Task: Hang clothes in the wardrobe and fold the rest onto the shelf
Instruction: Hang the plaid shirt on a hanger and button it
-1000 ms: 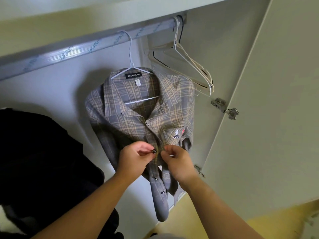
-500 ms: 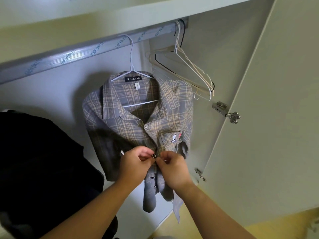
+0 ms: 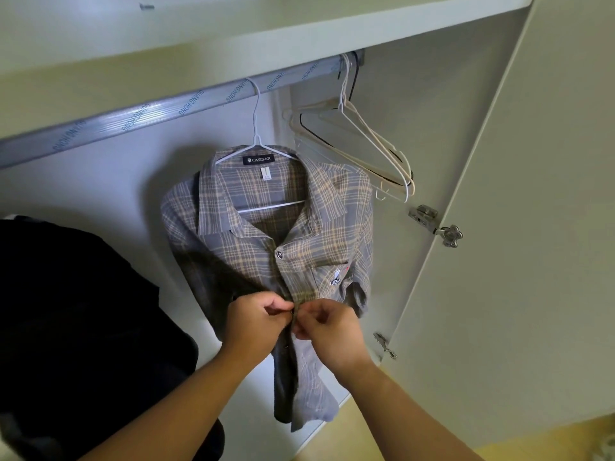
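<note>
Inside the wardrobe [image 3: 416, 111], a plaid shirt [image 3: 332, 234] hangs on a white hanger [image 3: 256, 128] from the rail [image 3: 166, 108]. Left hand [image 3: 256, 324] and right hand [image 3: 329, 331] pinch its front edges at mid-chest (fingertips now touching), and the dark button seen a moment ago is hidden between them.

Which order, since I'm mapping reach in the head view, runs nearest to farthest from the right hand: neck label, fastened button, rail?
1. Fastened button, just above the right hand, on the shirt front.
2. Neck label, higher, at the neck opening.
3. Rail, topmost, overhead.
</note>
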The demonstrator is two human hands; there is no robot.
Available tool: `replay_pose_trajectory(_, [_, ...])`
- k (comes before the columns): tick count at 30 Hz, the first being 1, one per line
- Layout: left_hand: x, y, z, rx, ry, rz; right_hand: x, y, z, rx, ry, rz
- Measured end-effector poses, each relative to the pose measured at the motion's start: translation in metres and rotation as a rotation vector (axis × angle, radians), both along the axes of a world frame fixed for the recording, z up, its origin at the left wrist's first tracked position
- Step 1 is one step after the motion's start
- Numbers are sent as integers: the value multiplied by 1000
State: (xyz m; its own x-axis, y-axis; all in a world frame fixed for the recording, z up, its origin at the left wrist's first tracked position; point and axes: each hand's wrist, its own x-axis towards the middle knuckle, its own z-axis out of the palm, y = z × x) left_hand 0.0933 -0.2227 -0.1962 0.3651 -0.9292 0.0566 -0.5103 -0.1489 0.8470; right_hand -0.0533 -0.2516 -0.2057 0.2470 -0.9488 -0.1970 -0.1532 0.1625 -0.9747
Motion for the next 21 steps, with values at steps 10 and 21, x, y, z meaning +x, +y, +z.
replay_pose_trajectory(10, [-20,-2,16,199,836,94,6,-1,-2,-84,197,-56])
replay_pose_trajectory(21, [-19,-3,14,264,817,155,7,8,6,-177,267,6])
